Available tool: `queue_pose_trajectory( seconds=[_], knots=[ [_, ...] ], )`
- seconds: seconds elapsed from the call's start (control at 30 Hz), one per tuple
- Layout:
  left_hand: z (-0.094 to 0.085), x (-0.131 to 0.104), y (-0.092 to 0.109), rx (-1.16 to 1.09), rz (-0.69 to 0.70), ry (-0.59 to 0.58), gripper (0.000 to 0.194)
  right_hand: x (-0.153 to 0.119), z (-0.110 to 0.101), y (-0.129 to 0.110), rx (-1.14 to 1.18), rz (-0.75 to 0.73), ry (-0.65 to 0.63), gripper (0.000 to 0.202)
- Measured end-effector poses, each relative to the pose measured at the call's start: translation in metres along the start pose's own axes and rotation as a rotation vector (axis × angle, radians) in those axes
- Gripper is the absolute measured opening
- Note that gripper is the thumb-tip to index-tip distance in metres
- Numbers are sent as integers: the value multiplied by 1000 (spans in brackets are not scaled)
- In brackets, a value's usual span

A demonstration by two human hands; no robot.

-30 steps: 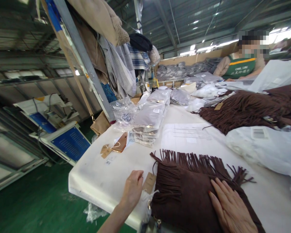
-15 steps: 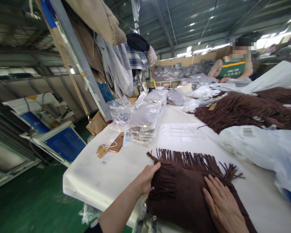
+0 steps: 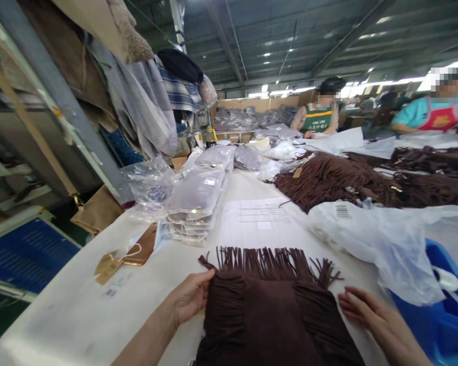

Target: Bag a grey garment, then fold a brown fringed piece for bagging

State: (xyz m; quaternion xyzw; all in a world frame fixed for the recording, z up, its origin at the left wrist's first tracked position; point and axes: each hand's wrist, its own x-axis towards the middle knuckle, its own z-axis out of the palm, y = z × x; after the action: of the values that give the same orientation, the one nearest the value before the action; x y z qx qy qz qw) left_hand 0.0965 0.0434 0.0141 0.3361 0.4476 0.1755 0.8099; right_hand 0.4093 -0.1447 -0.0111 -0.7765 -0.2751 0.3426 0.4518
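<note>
1. A white surface (image 3: 80, 310) carries everything.
2. At six o'clock lies a brown fringed piece (image 3: 270, 310).
3. At twelve o'clock, a printed sheet (image 3: 261, 218).
4. At eleven o'clock, stacked bagged packets (image 3: 194, 198); at nine o'clock, paper tags (image 3: 107, 267).
5. At two o'clock, a fringed heap (image 3: 347, 178); at three o'clock, a white plastic bag (image 3: 377, 239).

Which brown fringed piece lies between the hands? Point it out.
The near fringed piece, flat at the table's front edge, left hand and right hand at its sides. The other fringed pieces lie heaped farther back.

Both hands (image 3: 191, 297) beside brown fringed bag (image 3: 270, 310)
</note>
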Motion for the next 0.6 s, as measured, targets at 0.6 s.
queue_pose_trajectory(
  seconds=[0.6],
  knots=[
    [25,83,34,86,-403,-576,36,80,29,-50,633,559,-992,29]
  ],
)
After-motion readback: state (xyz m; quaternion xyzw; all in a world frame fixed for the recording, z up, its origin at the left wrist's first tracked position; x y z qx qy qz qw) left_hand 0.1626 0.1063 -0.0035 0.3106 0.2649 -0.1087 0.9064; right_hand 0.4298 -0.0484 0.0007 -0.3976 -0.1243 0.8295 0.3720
